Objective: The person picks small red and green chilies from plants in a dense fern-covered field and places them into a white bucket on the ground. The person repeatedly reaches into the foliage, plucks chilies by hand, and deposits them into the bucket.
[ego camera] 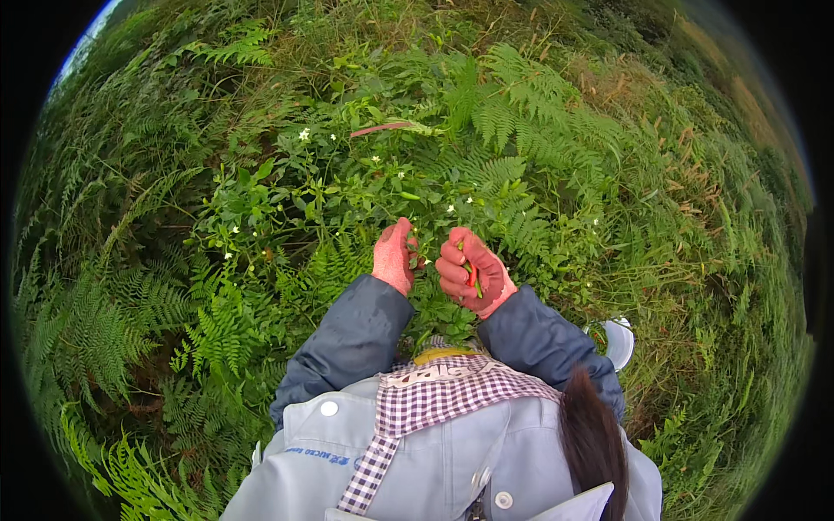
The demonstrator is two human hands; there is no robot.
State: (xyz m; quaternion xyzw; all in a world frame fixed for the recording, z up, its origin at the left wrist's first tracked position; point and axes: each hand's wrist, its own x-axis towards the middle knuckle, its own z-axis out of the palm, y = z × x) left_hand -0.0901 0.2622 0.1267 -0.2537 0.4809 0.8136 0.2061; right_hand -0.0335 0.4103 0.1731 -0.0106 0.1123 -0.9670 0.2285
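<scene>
Both hands wear reddish-pink coated gloves with dark blue sleeves behind them. My right hand [474, 272] is curled around several chili peppers [472, 273], red and green, which show between the fingers and palm. Just to its left, my left hand [396, 254] is among the leaves of a chili plant [326, 189], its thumb up; whether its fingers grip a stem or fruit is hidden. White flowers [304, 134] dot the plant, and a green chili pepper [410, 196] lies among the leaves beyond my hands.
A white bucket [619, 342], partly hidden, stands in the grass at the right, with some red and green inside. Dense ferns [515, 117] and tall grass surround the plant. A reddish strip [381, 129] lies across the leaves farther out. A checkered apron [449, 397] covers my front.
</scene>
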